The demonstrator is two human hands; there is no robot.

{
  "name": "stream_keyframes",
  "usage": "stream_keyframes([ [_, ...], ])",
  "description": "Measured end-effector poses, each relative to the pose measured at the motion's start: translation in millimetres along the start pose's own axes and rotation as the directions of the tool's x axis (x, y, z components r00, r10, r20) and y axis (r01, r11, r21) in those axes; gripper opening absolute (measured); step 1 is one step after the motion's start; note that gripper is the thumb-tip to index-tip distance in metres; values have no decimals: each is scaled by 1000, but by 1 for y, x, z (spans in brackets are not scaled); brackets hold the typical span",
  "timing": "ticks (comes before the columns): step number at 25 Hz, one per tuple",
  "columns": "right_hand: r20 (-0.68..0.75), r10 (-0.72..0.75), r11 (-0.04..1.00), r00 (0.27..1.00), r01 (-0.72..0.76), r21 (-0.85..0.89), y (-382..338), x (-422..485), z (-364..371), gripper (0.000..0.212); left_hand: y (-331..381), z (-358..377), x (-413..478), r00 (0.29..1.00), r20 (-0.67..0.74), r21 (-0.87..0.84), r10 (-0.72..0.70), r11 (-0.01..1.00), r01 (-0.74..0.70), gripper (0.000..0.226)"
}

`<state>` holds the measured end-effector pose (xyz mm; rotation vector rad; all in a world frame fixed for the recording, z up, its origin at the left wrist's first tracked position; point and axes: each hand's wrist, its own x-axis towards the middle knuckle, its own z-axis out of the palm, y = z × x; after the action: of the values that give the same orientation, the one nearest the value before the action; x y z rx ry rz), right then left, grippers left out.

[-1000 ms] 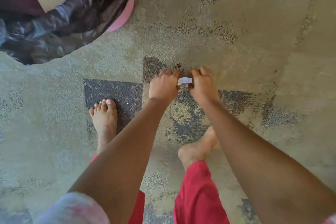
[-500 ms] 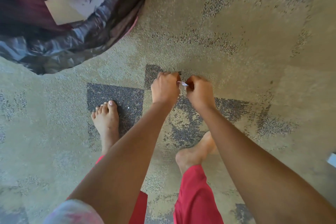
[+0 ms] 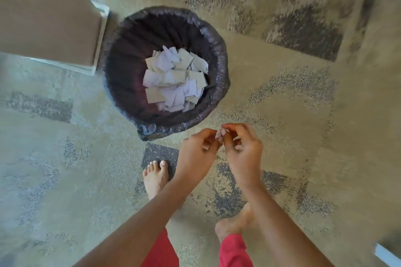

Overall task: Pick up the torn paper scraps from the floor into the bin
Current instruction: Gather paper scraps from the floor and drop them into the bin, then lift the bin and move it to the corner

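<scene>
A round bin lined with a dark plastic bag stands on the carpet ahead of me, holding several white and tan paper scraps. My left hand and my right hand are held close together just in front of the bin's near rim. Both pinch a small white paper scrap between their fingertips; most of it is hidden by the fingers.
A brown cardboard box sits at the upper left, touching the bin. My bare feet stand on the patterned carpet below the hands. A pale object lies at the lower right edge.
The hands have lifted from the floor with the small scrap and moved toward the bin. The view has risen, so the whole bin now shows.
</scene>
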<state>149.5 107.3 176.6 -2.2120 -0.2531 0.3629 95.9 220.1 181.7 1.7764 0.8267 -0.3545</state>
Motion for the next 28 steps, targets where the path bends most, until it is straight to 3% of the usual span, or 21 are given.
stream_keyframes([
  [3, -23, -61, 997, 998, 62, 53, -49, 24, 8, 9, 29, -48, 2, 994, -105, -41, 14, 999, -19, 11],
  [6, 11, -102, 995, 995, 102, -4, -81, 48, 24, 12, 35, -93, 22, 970, -233, 133, 66, 991, -35, 15],
  [11, 94, -76, 980, 993, 91, -178, -90, 82, 49, 23, 30, -142, 61, 932, -320, 418, 172, 908, -24, 21],
  [13, 65, -39, 968, 997, 53, -245, -91, 87, 50, 31, 25, -153, 70, 907, -391, 491, 157, 869, 61, 33],
  [16, -96, 247, 919, 964, -264, -293, -91, 93, 44, 43, 26, -167, 80, 858, -511, 350, -54, 898, 265, 57],
  [19, -63, 576, 813, 815, -579, -60, -92, 99, 39, 49, 30, -186, 86, 828, -501, 149, -251, 918, 368, 68],
  [21, -17, 642, 766, 767, -641, 44, -95, 102, 37, 32, 24, -199, 93, 825, -367, -74, -430, 897, 435, 65],
  [23, -12, 702, 712, 712, -700, 56, -101, 104, 33, 25, 21, -212, 93, 835, -204, -293, -511, 846, 446, 57],
  [28, 138, 844, 484, 518, -847, 219, -98, 120, 24, 25, 33, -229, 93, 805, -98, -462, -585, 743, 484, 39],
])
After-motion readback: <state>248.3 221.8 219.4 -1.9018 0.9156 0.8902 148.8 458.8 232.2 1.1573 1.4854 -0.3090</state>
